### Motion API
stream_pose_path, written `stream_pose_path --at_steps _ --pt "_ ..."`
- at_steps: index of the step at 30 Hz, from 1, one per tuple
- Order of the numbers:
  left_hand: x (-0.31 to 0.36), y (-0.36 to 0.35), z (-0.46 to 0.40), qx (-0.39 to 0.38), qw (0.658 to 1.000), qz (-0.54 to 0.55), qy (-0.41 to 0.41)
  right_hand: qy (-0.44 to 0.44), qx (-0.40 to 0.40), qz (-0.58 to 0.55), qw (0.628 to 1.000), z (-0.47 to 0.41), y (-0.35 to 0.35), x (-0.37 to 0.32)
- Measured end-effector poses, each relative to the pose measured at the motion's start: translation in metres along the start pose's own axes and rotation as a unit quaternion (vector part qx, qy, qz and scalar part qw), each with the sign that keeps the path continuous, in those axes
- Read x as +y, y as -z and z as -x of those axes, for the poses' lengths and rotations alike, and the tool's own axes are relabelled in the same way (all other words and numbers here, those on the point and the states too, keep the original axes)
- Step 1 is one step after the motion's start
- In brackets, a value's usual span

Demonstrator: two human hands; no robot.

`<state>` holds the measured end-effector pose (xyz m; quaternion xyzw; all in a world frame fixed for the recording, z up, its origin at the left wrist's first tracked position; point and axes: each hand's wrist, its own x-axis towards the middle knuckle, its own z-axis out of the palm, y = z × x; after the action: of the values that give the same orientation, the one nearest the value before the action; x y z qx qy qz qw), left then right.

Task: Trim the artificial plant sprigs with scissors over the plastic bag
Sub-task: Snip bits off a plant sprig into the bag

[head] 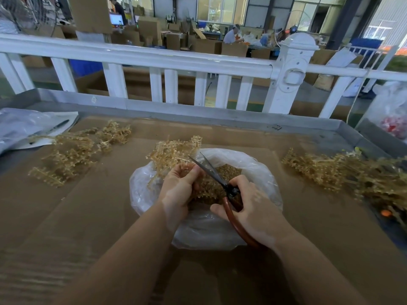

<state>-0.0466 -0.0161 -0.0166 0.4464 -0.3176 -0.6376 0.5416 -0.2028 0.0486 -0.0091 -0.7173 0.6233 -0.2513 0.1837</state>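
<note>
Sprig held left of the open scissor blades, over the bag.
The left hand [179, 186] pinches the sprig [174, 154]; the right hand [248, 208] grips the scissors [211, 170], blades spread and pointing far-left toward it above the plastic bag [259, 172].

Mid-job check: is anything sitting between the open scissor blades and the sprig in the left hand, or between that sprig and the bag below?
Nothing visible. The scissors, gripped by the right hand, reach straight to the sprig held by the left hand. Both hang over the open plastic bag, which holds only trimmed pieces.
</note>
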Motion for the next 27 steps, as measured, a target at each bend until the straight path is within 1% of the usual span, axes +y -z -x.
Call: stream_pose_path --at_steps 5,13,27 --pt "-0.0004 -0.0021 0.0004 0.0 1.0 -0.002 -0.008 0.001 -0.003 0.006 1.0 -0.0007 -0.0001 -0.0001" --pt "-0.0012 0.0015 -0.0004 -0.042 0.999 0.031 0.003 0.003 0.022 -0.026 0.999 -0.0025 0.0 0.0004" --pt "-0.001 0.0 -0.0003 -0.027 0.999 0.011 0.024 0.027 0.042 -0.008 0.999 -0.0041 -0.0031 0.0025"
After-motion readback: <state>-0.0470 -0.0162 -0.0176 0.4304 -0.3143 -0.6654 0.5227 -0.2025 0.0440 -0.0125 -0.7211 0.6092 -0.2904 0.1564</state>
